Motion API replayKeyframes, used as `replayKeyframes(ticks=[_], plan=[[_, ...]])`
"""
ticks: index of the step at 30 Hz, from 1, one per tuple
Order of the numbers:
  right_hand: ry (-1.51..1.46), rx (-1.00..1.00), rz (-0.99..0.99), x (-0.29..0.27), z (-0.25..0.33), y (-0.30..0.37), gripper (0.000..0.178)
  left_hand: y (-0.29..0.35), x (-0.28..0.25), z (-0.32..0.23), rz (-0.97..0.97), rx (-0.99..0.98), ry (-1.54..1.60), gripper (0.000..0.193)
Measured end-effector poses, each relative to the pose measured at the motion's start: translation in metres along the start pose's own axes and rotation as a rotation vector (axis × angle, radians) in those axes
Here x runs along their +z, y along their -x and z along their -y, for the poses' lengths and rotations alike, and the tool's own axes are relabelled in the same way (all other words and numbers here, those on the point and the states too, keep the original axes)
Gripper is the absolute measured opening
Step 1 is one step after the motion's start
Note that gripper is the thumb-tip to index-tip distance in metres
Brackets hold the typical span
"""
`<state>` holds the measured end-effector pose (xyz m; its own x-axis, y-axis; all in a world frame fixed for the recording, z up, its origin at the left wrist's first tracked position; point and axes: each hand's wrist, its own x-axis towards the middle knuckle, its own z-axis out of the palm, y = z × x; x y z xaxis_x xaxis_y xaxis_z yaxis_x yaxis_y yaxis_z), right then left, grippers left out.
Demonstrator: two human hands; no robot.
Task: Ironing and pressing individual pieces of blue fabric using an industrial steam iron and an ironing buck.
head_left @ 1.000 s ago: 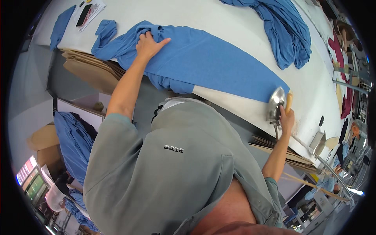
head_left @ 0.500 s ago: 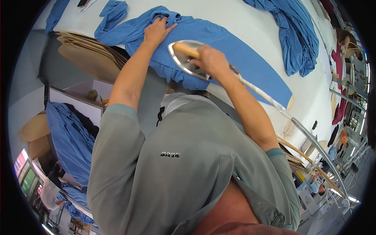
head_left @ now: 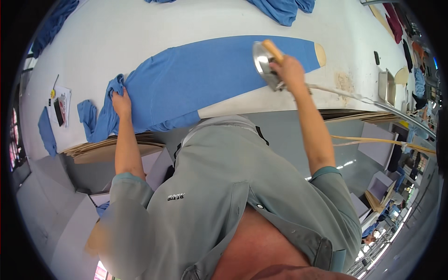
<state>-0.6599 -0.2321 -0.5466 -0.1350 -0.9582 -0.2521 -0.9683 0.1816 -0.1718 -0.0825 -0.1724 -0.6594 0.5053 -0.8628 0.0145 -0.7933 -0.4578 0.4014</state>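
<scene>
A blue knit garment piece (head_left: 200, 74) lies spread over a long form whose tan rounded tip (head_left: 320, 54) shows at the right end. My left hand (head_left: 122, 103) is closed on a bunched fold of this cloth at its left end. In my right hand (head_left: 291, 74) is the wooden handle of a silver iron (head_left: 262, 61), at the right part of the cloth near its front edge. The handle and fingers hide part of the iron. A pale cord (head_left: 333, 91) runs from the iron to a metal rod (head_left: 401, 119) at the right.
The white table (head_left: 200, 23) bears more blue cloth (head_left: 280, 11) at the far side. Papers with a dark phone-like object (head_left: 59, 112) lie left, a metal tray (head_left: 387, 87) right. Brown cardboard sheets (head_left: 121, 151) jut out under the front edge.
The iron has moved right along the cloth toward the form's tip. My left hand still grips the bunched end, now farther from the iron. The whole view has turned.
</scene>
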Motion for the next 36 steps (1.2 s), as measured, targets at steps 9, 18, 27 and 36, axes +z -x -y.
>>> replayKeyframes(ticks=[9, 18, 27, 36], plan=[[-0.229, 0.248, 0.027, -0.035, -0.152, -0.084, 0.050, 0.011, 0.007, -0.011, -0.074, -0.160, -0.060, 0.036], [-0.094, -0.170, 0.077, 0.007, 0.117, -0.067, 0.042, 0.019, 0.013, 0.007, -0.235, -0.196, 0.084, 0.030], [-0.310, -0.428, 0.255, 0.062, 0.297, 0.047, 0.027, -0.031, -0.019, -0.020, 0.269, -0.162, 0.047, 0.033], [-0.122, -0.957, 0.052, 0.129, 0.344, 0.133, 0.014, -0.130, -0.042, -0.196, 0.522, 0.794, -0.568, 0.033]])
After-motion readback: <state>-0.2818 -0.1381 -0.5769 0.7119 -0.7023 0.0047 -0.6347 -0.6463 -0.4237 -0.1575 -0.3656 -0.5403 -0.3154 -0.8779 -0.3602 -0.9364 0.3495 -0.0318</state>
